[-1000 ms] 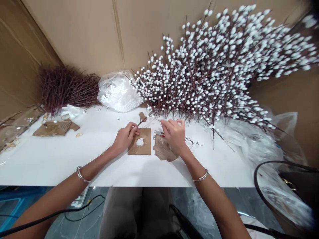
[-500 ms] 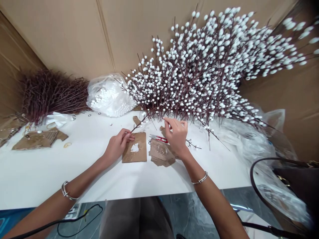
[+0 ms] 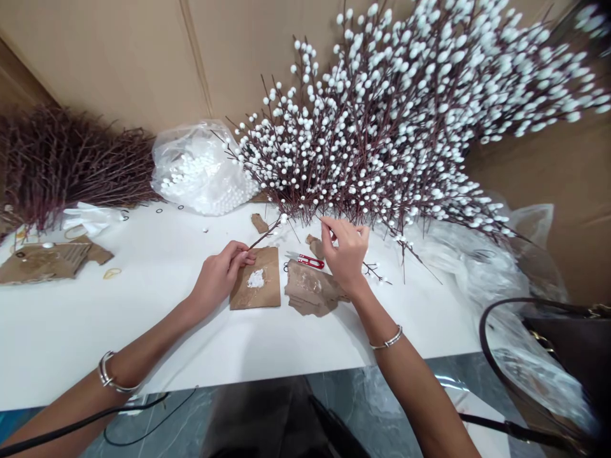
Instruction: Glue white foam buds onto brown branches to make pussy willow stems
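Note:
My left hand (image 3: 220, 273) is shut on a thin dark twig (image 3: 266, 235) with a white bud at its tip, above a square of kraft paper (image 3: 267, 296) carrying a small patch of white bits (image 3: 256, 278). My right hand (image 3: 347, 249) hangs over a crumpled brown paper piece (image 3: 310, 289), its thumb and fingers pinched together just below a large heap of white-budded pussy willow branches (image 3: 372, 127). Nothing shows between those fingertips. Red-handled thread snips (image 3: 310, 261) lie on the white table (image 3: 143, 331) between my hands.
A clear bag of white foam balls (image 3: 200, 172) and a bundle of bare dark twigs (image 3: 71, 168) stand at the back left. Cardboard scraps (image 3: 42, 262) lie at the left. Plastic sheeting (image 3: 487, 273) and a dark handbag (image 3: 568, 356) fill the right.
The whole scene has shifted left and up in the view as my head turned. My right hand has risen toward the branches, while my left hand keeps the twig.

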### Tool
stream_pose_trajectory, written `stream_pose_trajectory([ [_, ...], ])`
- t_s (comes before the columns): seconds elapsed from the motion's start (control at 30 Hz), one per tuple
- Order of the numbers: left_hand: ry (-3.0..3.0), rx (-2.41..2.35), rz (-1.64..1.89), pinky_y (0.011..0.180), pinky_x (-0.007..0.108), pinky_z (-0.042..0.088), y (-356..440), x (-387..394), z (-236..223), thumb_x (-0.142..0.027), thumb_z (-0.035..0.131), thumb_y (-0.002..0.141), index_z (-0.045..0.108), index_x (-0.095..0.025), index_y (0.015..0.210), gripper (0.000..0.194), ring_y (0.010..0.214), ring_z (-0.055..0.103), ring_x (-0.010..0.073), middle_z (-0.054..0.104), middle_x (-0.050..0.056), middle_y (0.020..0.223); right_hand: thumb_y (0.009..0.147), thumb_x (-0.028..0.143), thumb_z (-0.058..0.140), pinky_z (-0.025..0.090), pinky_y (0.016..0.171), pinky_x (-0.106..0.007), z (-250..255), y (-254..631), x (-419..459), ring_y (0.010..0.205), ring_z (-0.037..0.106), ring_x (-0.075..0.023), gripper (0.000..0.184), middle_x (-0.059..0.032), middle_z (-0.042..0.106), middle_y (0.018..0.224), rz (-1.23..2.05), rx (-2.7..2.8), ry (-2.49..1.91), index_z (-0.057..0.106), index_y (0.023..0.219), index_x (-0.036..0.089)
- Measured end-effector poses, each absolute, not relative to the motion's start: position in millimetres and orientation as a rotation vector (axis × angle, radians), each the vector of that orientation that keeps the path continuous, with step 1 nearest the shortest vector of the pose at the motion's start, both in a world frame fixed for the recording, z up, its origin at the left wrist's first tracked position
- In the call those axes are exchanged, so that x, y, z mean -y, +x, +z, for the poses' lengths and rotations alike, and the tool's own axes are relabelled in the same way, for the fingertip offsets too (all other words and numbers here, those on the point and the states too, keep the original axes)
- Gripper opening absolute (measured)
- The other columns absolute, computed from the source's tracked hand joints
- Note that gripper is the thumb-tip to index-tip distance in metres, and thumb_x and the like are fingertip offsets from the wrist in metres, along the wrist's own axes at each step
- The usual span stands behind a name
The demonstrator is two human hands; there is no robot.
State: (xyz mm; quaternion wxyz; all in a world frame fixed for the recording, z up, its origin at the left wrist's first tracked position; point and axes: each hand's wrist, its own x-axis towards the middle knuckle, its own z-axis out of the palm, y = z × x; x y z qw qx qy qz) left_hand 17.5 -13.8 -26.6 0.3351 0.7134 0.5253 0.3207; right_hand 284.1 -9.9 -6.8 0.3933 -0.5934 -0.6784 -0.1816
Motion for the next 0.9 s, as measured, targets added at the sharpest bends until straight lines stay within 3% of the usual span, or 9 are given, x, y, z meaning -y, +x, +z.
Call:
stream_pose_trajectory([
  [0.9, 1.887, -1.395, 0.813, 0.091, 0.036, 0.052, 17.3, 13.1, -25.7, -0.045, 0.039, 0.099, 0.052, -0.026, 0.101, 0.023, 0.099, 0.073, 0.0224, 0.077, 0.003, 0.099, 0.099, 0.022, 0.046, 0.029, 0.078, -0.035, -12.5, 285.8, 5.7, 0.078, 0.061, -0.0158, 0.023, 0.0018, 0.072, 0.085, -0.453, 1.783, -1.578, 0.068, 0.1, 0.026],
])
